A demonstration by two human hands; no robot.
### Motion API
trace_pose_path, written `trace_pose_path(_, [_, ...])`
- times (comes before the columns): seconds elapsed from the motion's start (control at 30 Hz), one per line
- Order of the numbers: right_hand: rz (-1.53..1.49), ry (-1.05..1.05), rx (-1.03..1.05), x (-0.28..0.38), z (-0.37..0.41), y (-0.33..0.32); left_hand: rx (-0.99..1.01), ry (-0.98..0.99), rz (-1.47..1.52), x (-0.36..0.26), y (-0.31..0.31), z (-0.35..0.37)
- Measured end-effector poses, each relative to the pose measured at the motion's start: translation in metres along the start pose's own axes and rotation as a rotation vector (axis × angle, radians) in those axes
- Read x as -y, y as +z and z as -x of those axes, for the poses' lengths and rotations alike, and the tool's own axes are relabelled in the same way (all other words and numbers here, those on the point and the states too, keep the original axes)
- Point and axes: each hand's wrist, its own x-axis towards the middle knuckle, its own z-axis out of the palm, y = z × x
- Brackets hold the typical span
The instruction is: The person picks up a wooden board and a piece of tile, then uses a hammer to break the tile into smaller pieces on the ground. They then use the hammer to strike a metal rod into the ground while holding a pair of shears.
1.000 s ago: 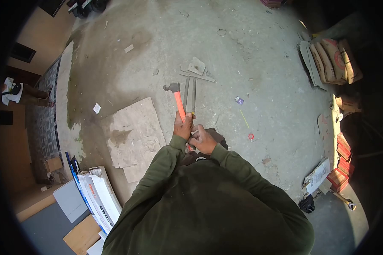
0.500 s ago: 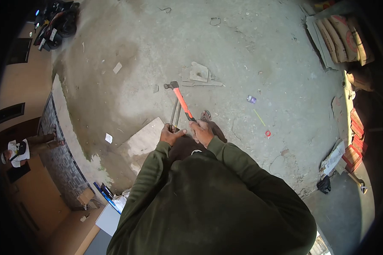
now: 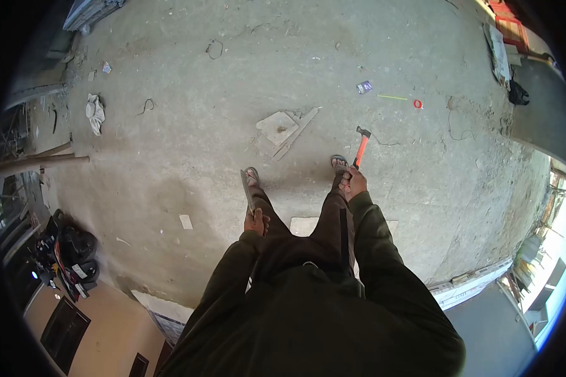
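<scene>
My left hand [image 3: 256, 222] is closed around the lower end of a long thin grey metal piece [image 3: 247, 188], which points away from me over my left foot. In my right hand [image 3: 355, 181] is a hammer [image 3: 361, 148] with an orange handle and a dark head, held upright near my right foot. The two hands are well apart, one on each side of my legs. Beyond my feet, between them, flat grey pieces [image 3: 278, 127] lie stacked on the concrete floor.
A purple packet [image 3: 364, 87], a yellow-green strip [image 3: 392, 97] and a red ring [image 3: 418, 104] lie ahead on the right. A pale cloth [image 3: 95, 114] lies far left. A motorcycle [image 3: 67, 256] stands at the left, and a black bag [image 3: 518, 93] at the right.
The view has turned, and the motorcycle sits lower at the left. My hands have moved apart, the hammer to the right and the metal piece to the left. The other person is out of view.
</scene>
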Motion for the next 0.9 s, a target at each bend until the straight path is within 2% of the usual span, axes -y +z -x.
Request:
trace_pose_path(0.1, [0.022,0.109,-0.125,-0.071,-0.009,0.007,0.165,-0.131,-0.066,0.019,-0.030,-0.020])
trace_pose_path(0.17, [-0.075,0.154,-0.104,-0.106,-0.028,-0.004,0.207,-0.018,-0.136,0.038,-0.049,-0.020])
trace_pose_path(0.23, [-0.241,0.141,-0.240,-0.129,-0.039,0.011,0.179,0.038,-0.242,0.039,-0.065,-0.020])
trace_pose_path(0.27, [-0.268,0.050,-0.342,-0.141,-0.049,0.019,0.144,0.086,-0.313,0.040,-0.070,-0.022])
trace_pose_path(0.3, [-0.306,0.062,-0.354,-0.156,-0.061,0.019,0.155,0.086,-0.354,0.038,-0.077,-0.023])
trace_pose_path(0.37, [-0.278,0.124,-0.317,-0.181,-0.105,0.014,0.128,0.173,-0.449,0.027,-0.082,-0.040])
trace_pose_path(0.4, [-0.241,0.228,-0.226,-0.203,-0.138,0.000,0.123,0.145,-0.468,0.019,-0.082,-0.046])
trace_pose_path(0.43, [-0.280,0.250,-0.241,-0.208,-0.146,-0.005,0.134,0.133,-0.513,0.022,-0.086,-0.051])
trace_pose_path(0.5, [-0.201,0.326,-0.148,-0.209,-0.173,-0.008,0.096,0.190,-0.421,0.026,-0.089,-0.077])
trace_pose_path(0.53, [-0.287,0.241,-0.167,-0.219,-0.188,-0.013,0.101,0.193,-0.429,0.033,-0.094,-0.090])
trace_pose_path(0.57, [-0.315,0.258,-0.172,-0.232,-0.201,-0.018,0.103,0.187,-0.462,0.041,-0.102,-0.096])
trace_pose_path(0.63, [-0.479,0.004,-0.486,-0.235,-0.237,-0.024,0.082,0.191,-0.463,0.047,-0.103,-0.123])
trace_pose_path(0.67, [-0.508,0.011,-0.504,-0.236,-0.256,-0.025,0.099,0.190,-0.493,0.050,-0.105,-0.136])
trace_pose_path(0.73, [-0.728,-0.166,-0.749,-0.247,-0.287,-0.022,0.001,0.201,-0.631,0.061,-0.112,-0.140])
trace_pose_path(0.8, [-0.834,-0.169,-0.782,-0.278,-0.329,0.036,-0.009,0.232,-0.636,0.059,-0.108,-0.150])
trace_pose_path(0.83, [-0.706,0.037,-0.571,-0.291,-0.333,0.075,-0.023,0.253,-0.622,0.060,-0.110,-0.153])
trace_pose_path(0.9, [-0.521,0.367,-0.045,-0.315,-0.332,0.104,0.050,0.281,-0.684,0.060,-0.128,-0.164])
